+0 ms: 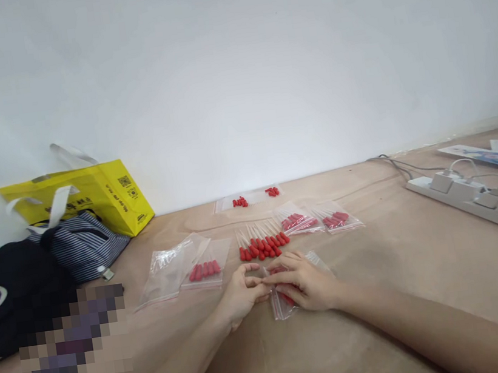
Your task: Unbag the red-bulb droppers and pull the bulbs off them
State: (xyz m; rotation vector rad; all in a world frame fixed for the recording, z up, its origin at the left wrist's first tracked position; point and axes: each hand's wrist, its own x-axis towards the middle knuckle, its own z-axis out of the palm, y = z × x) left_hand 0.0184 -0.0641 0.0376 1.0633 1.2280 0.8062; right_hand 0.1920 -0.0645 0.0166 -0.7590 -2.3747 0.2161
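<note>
A small clear zip-lock bag [282, 310] with red pieces inside lies on the table under my hands. My left hand [245, 291] is closed in a pinch at the bag's left edge. My right hand [305, 282] lies over the bag, thumb and fingers pressed on it, hiding most of the contents. Just beyond is a loose pile of thin, pale, red-bulbed droppers [263, 246]. To the left, one bag holds a row of red-bulbed droppers [204, 270], beside flat clear bags [164, 274]. Filled bags [336, 219] lie to the right of the pile.
More bagged red-tipped pieces [240, 201] lie by the wall. At left stand a yellow tote bag [128, 196], a striped pouch [86, 244] and a black bag [16, 296]. On the right are a white power strip [466, 203] with plugs and cables, and printed sheets [493, 157].
</note>
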